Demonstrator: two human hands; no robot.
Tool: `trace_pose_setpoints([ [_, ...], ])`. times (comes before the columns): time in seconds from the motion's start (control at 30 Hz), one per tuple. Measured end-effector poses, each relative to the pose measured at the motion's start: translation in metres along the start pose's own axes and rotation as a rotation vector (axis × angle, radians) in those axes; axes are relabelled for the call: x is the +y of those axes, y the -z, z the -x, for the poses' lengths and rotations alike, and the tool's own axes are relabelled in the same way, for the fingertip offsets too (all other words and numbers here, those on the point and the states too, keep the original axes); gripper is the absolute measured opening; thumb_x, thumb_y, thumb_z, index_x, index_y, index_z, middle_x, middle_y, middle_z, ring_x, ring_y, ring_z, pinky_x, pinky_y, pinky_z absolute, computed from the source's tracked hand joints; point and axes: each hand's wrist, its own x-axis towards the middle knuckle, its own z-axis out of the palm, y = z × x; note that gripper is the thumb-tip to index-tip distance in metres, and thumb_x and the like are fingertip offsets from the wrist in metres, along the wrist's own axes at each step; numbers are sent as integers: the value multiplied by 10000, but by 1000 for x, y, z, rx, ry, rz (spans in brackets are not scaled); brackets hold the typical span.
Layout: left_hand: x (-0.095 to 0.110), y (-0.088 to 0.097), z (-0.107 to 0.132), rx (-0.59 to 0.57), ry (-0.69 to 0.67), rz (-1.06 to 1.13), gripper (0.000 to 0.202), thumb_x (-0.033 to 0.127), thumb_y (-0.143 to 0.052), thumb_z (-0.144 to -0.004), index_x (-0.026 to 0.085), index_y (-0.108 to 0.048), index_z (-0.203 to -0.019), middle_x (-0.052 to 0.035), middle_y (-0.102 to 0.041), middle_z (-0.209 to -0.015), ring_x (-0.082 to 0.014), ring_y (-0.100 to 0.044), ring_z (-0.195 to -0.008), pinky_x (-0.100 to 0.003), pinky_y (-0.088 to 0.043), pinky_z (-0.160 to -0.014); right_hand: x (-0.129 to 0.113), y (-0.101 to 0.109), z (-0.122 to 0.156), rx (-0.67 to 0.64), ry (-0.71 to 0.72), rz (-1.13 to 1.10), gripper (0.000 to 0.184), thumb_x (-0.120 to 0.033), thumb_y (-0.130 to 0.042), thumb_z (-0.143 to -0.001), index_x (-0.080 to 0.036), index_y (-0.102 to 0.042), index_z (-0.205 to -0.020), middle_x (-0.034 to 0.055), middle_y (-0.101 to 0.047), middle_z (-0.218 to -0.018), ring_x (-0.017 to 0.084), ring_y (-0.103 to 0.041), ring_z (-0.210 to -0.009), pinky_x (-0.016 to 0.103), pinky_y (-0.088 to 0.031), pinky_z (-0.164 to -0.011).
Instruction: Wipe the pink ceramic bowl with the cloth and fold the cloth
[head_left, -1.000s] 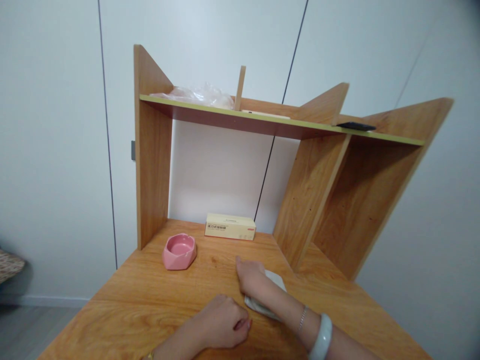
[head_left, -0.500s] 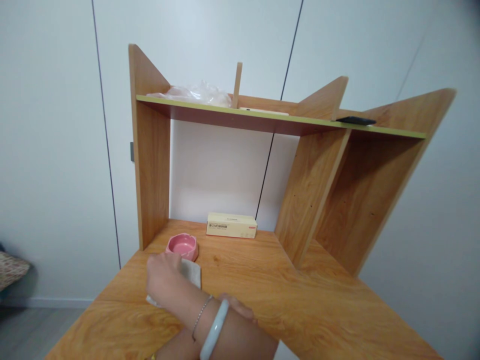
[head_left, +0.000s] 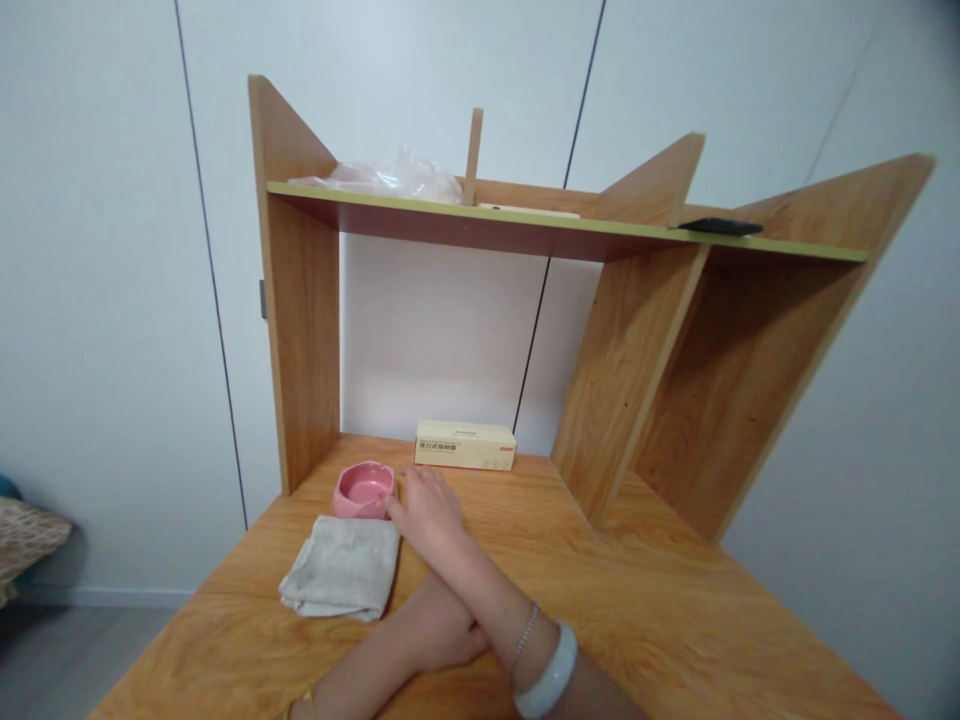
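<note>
A pink faceted bowl, perhaps an ashtray, sits on the wooden desk. My right hand is at its right edge, thumb and fingers apart, the thumb by the rim; whether it presses on it I cannot tell. A folded grey cloth lies just in front of the bowl, touched by neither hand. My left hand rests low on the desk, crossed beneath my right forearm, which hides most of its fingers.
Behind the hands stands a cream printed box. A wooden shelf unit rises from the desk's back. On its upper board lie a clear plastic bag, a flat pale item and a flat dark item. A patterned fabric shows at far left.
My right hand has left the grey cloth and moved right and up to the bowl's right edge. The cloth now shows whole. My left hand has shifted slightly left.
</note>
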Motion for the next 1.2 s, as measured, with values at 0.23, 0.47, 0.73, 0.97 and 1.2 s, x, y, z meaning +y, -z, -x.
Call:
trace_pose_setpoints([
  [0.23,-2,5,-6,78,-113,93,276,243,-341,-850,155,-581,-745,-54,-612,-770,-149,-561,-705,-226,-399,-644,110,1,23,65,-231,-34,398,-199,-385,-799,-66,-446,-1169,166,-501,-1160,237,-399,-1140,337,-297,-945],
  [0.47,-6,6,-9,117,8,111,288,256,-291,-871,171,-546,-765,-53,-596,-802,-164,-549,-768,-252,-370,-670,134,-17,38,52,-260,-111,420,-90,-327,-781,-53,-448,-1181,134,-507,-1194,152,-427,-1139,246,-297,-966],
  [0.73,-14,5,-13,78,177,120,280,268,-294,-865,177,-550,-798,-58,-628,-821,-185,-574,-794,-266,-367,-670,143,-35,41,29,-239,-171,446,-94,-295,-794,-91,-419,-1223,106,-470,-1249,134,-397,-1169,274,-289,-990],
  [0.97,-22,-6,-15,19,117,140,236,227,-341,-823,163,-558,-755,-66,-626,-816,-172,-572,-777,-250,-387,-684,143,-42,47,13,-211,-197,443,-91,-292,-794,-74,-426,-1216,113,-473,-1244,134,-394,-1172,269,-295,-988],
  [1.2,-23,-5,-15,1,95,144,238,223,-338,-818,166,-566,-782,-67,-620,-845,-169,-566,-799,-249,-392,-715,142,-44,48,-4,-160,-204,478,-51,-309,-766,-82,-407,-1233,119,-474,-1240,141,-389,-1174,278,-289,-995],
])
